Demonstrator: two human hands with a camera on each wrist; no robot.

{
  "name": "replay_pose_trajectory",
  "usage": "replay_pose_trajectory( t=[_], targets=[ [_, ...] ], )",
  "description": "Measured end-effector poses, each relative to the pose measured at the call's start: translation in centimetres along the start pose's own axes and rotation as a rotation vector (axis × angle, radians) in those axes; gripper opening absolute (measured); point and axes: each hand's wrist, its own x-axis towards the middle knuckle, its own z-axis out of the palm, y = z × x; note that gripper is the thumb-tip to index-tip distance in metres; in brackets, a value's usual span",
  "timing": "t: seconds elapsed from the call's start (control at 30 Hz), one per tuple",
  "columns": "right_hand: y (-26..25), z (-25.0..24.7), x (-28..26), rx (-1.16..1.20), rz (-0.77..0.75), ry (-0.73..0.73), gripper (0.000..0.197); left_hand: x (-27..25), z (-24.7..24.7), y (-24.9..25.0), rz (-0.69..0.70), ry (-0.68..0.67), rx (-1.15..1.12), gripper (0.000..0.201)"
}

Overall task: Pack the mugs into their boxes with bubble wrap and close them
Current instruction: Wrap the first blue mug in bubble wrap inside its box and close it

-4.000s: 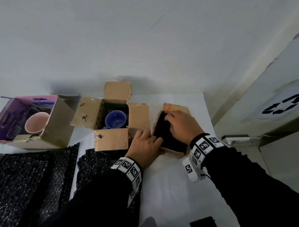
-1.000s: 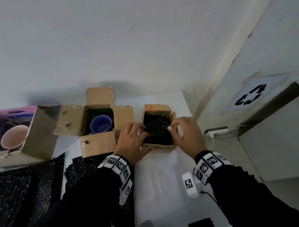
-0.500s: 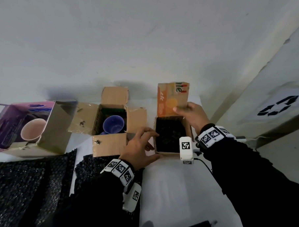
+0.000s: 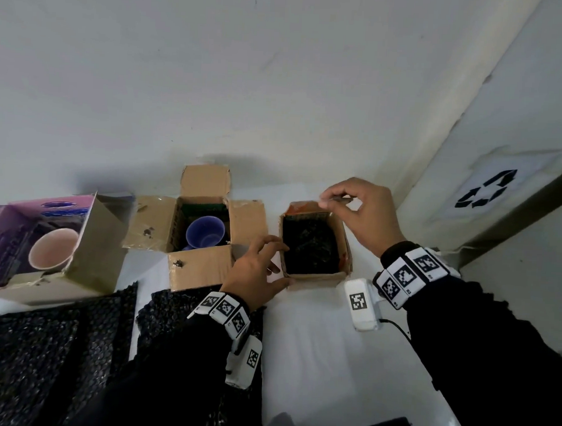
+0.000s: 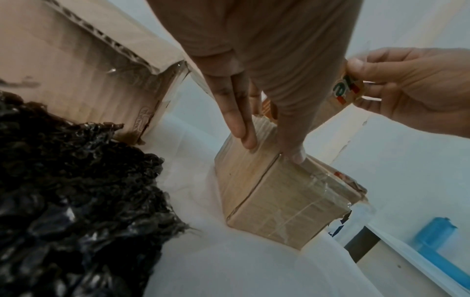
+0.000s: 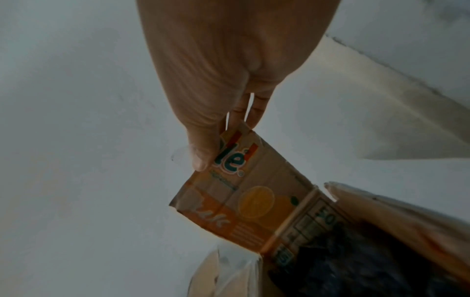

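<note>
Now the far flap (image 6: 244, 188) is pinched by the right hand (image 4: 366, 213), the small box (image 4: 313, 246) steadied by flat left hand (image 4: 254, 273) fingers; folding shut is called for next.

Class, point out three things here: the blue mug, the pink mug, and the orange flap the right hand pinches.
blue mug (image 4: 204, 231), head view, inside of cup.
pink mug (image 4: 53, 248), head view, inner wall.
orange flap (image 6: 254, 201), right wrist view, printed face.

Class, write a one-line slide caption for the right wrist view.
Right hand pinches the orange printed flap of a small cardboard box filled with dark bubble wrap.
</note>
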Motion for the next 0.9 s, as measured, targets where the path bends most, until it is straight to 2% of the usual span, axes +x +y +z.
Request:
replay_pose_trajectory(
  t=[0.33, 0.43, 0.57, 0.67, 0.77, 0.9],
  targets=[
    [2.2, 1.0, -8.6, -0.438, -0.267, -0.17, 0.003, -0.1, 0.5, 0.6, -0.07, 0.026, 0.01, 0.047],
    [3.2, 1.9, -10.2, -0.502, -0.301, -0.214, 0.008, 0.1, 0.5, 1.0, -0.109, 0.037, -0.032, 0.046],
    [4.1, 2.9, -11.6, -0.556, -0.3, -0.204, 0.013, 0.2, 0.2, 1.7, -0.191, 0.049, -0.09, 0.054],
    [4.8, 3.5, -11.9, -0.623, -0.33, -0.184, 0.007, -0.1, 0.3, 1.7, -0.128, 0.034, -0.08, 0.052],
    [5.0, 4.0, -11.9, -0.693, -0.384, -0.137, 0.013, -0.7, 1.0, 1.5, -0.026, 0.037, 0.019, 0.052],
    [5.3, 4.6, -12.1, -0.748, -0.41, -0.106, 0.017, -0.5, 2.2, 1.6, 0.045, 0.168, 0.275, 0.044]
  ],
)
